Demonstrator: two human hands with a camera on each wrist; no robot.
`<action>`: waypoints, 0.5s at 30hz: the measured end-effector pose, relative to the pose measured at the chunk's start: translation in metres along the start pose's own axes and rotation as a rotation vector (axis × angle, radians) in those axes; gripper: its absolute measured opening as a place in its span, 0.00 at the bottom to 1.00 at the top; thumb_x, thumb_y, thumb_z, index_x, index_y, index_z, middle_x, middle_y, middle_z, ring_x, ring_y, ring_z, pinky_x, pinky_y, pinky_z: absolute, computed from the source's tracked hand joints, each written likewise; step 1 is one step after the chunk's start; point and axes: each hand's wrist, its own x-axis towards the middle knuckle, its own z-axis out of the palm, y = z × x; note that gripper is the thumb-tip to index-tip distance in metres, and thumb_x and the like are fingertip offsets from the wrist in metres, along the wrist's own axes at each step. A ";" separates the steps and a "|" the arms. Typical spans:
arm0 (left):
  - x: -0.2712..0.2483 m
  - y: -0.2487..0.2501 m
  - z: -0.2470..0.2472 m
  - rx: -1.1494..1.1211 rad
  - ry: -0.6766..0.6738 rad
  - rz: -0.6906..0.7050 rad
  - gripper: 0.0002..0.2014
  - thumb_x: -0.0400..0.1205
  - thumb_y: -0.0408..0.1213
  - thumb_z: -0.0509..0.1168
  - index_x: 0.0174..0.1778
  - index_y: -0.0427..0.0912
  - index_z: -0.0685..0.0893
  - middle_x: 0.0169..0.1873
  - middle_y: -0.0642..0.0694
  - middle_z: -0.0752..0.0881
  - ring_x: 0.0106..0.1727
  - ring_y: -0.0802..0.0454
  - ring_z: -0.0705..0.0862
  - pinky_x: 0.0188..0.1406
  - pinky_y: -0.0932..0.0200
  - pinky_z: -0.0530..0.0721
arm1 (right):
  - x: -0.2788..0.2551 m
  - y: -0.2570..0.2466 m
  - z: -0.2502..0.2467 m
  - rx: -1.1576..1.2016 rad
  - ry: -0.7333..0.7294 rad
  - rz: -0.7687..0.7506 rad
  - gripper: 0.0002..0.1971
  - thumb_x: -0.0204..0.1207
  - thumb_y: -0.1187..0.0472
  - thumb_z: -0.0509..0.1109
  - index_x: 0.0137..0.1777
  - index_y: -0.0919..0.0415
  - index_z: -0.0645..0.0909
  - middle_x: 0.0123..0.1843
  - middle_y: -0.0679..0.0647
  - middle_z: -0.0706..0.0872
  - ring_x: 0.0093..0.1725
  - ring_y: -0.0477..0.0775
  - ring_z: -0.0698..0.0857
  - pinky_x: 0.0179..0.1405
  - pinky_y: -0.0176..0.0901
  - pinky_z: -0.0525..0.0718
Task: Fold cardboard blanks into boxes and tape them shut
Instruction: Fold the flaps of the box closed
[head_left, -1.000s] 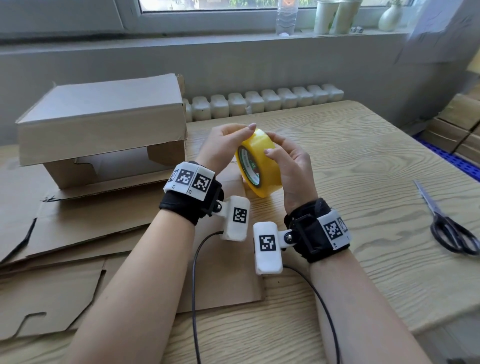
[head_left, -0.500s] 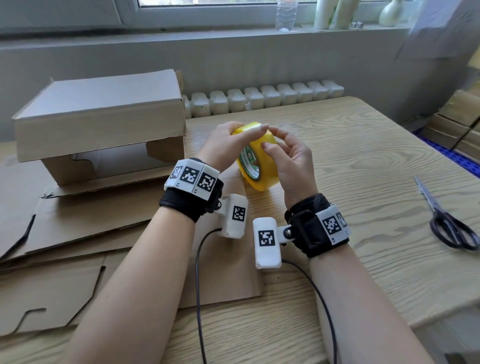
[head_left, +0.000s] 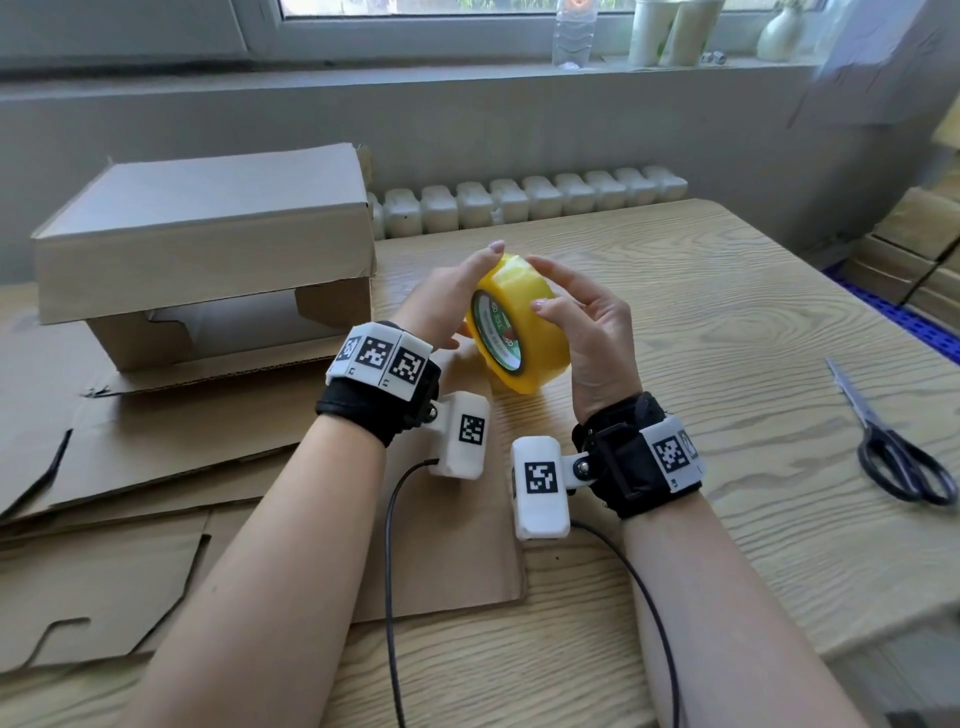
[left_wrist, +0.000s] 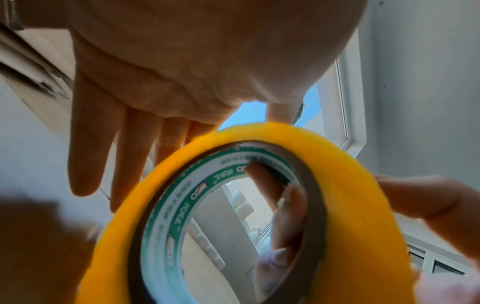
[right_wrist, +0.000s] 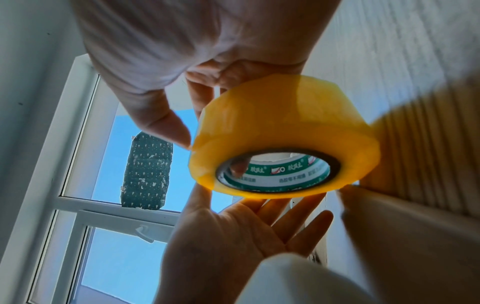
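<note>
- Since half a second back, my left hand (head_left: 441, 306) has flattened against the tape roll (head_left: 519, 332), fingers straight.
- Right hand (head_left: 587, 338) grip curls round the roll, held above the surface (head_left: 727, 312).
- Folded box (head_left: 208, 244) sits left.

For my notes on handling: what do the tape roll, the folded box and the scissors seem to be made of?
Tape roll: glossy translucent yellow plastic film on a printed, probably paper, core. Folded box: matte brown corrugated cardboard; fluted edges show on the blanks. Scissors: grey metal blades, dark glossy handles, probably plastic.

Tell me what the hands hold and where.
Both hold the yellow tape roll: left hand against its side, right hand around its outer band.
</note>
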 end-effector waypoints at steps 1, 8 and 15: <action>0.000 0.000 0.000 0.004 0.000 -0.006 0.26 0.84 0.64 0.52 0.65 0.49 0.79 0.55 0.43 0.85 0.55 0.42 0.86 0.58 0.46 0.82 | 0.000 0.000 0.001 -0.006 0.003 -0.001 0.18 0.70 0.66 0.70 0.60 0.63 0.86 0.43 0.53 0.93 0.46 0.55 0.91 0.42 0.45 0.88; 0.000 0.005 0.006 0.161 0.028 0.010 0.42 0.70 0.79 0.53 0.58 0.43 0.82 0.52 0.44 0.87 0.50 0.45 0.86 0.56 0.42 0.86 | 0.003 0.002 0.003 -0.076 0.128 -0.025 0.05 0.77 0.67 0.69 0.50 0.58 0.82 0.39 0.55 0.88 0.34 0.49 0.88 0.28 0.42 0.85; 0.002 0.004 0.008 0.251 0.067 -0.008 0.56 0.53 0.86 0.46 0.58 0.42 0.83 0.50 0.41 0.88 0.51 0.42 0.86 0.57 0.38 0.84 | 0.004 0.008 0.003 -0.407 0.206 -0.217 0.07 0.71 0.54 0.66 0.48 0.47 0.83 0.41 0.52 0.90 0.40 0.53 0.89 0.38 0.48 0.89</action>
